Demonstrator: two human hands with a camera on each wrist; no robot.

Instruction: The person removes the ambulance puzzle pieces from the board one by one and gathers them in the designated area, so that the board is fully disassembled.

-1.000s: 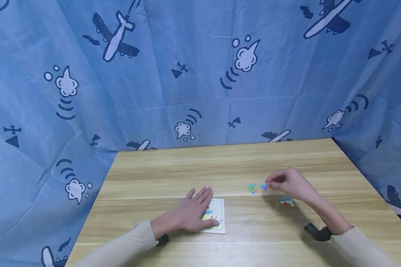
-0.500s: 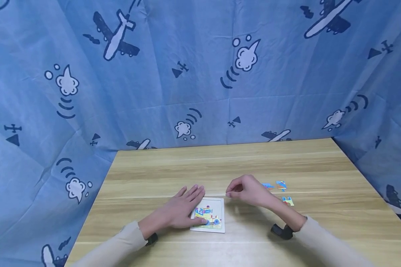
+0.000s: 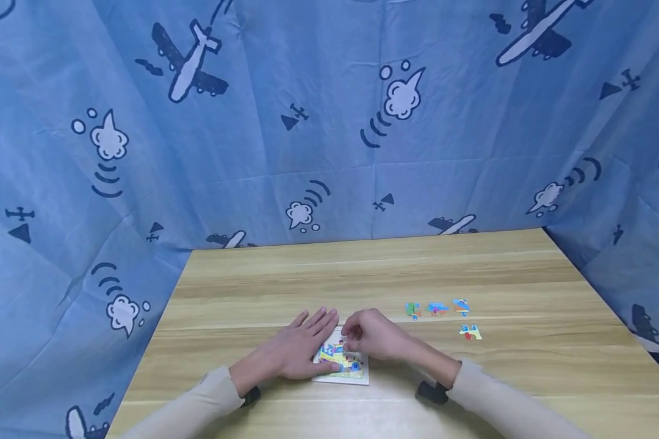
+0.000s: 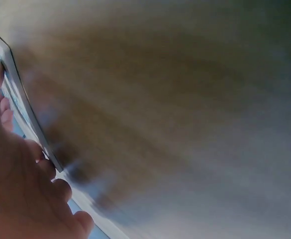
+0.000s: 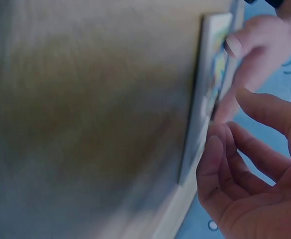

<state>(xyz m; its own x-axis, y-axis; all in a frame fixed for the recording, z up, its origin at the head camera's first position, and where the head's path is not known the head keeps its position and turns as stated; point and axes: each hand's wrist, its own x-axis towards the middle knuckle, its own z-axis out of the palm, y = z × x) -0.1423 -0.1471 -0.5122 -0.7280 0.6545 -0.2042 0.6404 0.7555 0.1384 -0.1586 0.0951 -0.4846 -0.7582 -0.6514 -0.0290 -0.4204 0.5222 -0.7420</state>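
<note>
Firmly brace the jigsaw tray (image 3: 357, 381) beneath the left hand (image 3: 301, 352), fingers extended; align squarely below the right hand (image 3: 378, 336), fingers curled, whether pinching a piece I cannot tell.

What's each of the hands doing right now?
Left hand: open, thumb on the puzzle.
Right hand: bent over the puzzle; can't tell if it's holding anything.
</note>
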